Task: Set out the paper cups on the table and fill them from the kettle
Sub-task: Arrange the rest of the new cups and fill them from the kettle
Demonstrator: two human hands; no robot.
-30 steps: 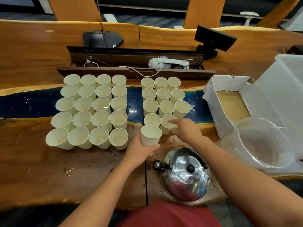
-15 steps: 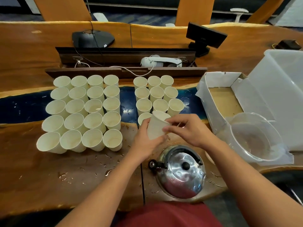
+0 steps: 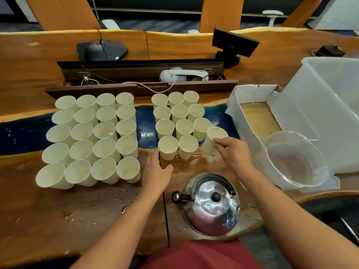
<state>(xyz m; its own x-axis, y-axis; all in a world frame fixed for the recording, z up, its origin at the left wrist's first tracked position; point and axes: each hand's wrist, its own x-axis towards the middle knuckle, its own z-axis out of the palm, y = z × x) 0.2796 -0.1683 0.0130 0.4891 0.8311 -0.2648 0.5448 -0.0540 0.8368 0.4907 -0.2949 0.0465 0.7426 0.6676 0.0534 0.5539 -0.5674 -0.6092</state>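
Note:
Many white paper cups stand on the wooden table in two blocks: a large left block and a smaller right block. My right hand pinches the rim of one cup at the right end of the front row; the cup leans slightly. My left hand rests on the table with relaxed fingers, just in front of the front-left cup of the right block, holding nothing. A shiny steel kettle with a black handle sits near the table's front edge, below both hands.
A clear plastic bowl and an open white cardboard box lie to the right, with a large translucent bin behind them. Water drops and a puddle wet the table. A cable trough, cords and devices run along the back.
The cup that both hands held in front of the right block has moved right in my right hand to the front row's end. My left hand has let go and dropped to the table.

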